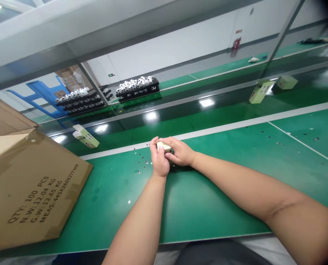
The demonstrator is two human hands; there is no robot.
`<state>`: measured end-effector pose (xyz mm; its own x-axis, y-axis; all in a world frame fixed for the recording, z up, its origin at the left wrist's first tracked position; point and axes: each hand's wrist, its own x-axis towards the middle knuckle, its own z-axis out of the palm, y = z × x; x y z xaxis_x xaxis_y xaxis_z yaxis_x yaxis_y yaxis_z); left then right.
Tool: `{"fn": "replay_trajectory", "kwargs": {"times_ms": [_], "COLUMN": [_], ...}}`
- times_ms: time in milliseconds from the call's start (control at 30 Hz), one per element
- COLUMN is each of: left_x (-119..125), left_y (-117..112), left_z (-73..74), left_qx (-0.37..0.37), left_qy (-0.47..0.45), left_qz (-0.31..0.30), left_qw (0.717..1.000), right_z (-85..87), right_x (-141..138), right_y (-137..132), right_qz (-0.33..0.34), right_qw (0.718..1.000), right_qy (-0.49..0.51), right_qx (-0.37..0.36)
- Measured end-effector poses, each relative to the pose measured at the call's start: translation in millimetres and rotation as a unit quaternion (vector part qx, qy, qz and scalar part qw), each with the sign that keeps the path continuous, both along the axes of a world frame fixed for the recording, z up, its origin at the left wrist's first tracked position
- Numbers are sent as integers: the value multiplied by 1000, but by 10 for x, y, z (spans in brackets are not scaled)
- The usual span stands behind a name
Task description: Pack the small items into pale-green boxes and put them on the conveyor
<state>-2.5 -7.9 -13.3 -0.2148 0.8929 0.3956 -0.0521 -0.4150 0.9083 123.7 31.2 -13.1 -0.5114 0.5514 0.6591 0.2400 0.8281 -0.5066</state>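
Observation:
Both of my hands are closed around one small pale-green box [164,146] over the green work surface [120,206]. My left hand [160,160] grips it from the left, its thumb lying across the near face. From the right, my right hand [182,151] wraps the other end, fingers over the top and thumb below. Most of the box is hidden by the fingers, so whether its flap is closed cannot be seen. Small dark and white specks [143,161] are scattered on the surface just left of my hands.
A large brown carton [42,195] with printed text stands at the left. Beyond the white edge strip, a shiny green belt carries an open-flapped green box [86,137] and two more green boxes [260,92] at right. Trays of black-and-white balls [138,88] are farther back.

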Motion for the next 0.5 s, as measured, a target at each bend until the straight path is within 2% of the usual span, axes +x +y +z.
{"fn": "replay_trajectory", "kwargs": {"times_ms": [67, 167, 267, 333, 433, 500], "left_x": [5, -3, -16, -16, 0, 14], "left_y": [58, 179, 268, 290, 292, 288], "left_z": [-89, -207, -263, -268, -254, -242], "left_qx": [-32, -83, -118, -126, -123, -124], "left_qy": [-11, -5, -1, -1, 9, 14], "left_qz": [9, 63, 78, 64, 46, 38], "left_qw": [999, 995, 990, 990, 991, 992], "right_z": [27, 155, 308, 354, 301, 241], "right_x": [86, 261, 504, 679, 878, 916], "right_y": [166, 617, 1168, 1457, 1688, 1729], "right_qz": [-16, -135, -302, -374, -402, -416], "right_qw": [999, 990, 952, 920, 891, 887], "right_qy": [-39, -38, -13, -48, -107, -101], "right_qx": [6, -10, -42, -102, -182, -173]}}
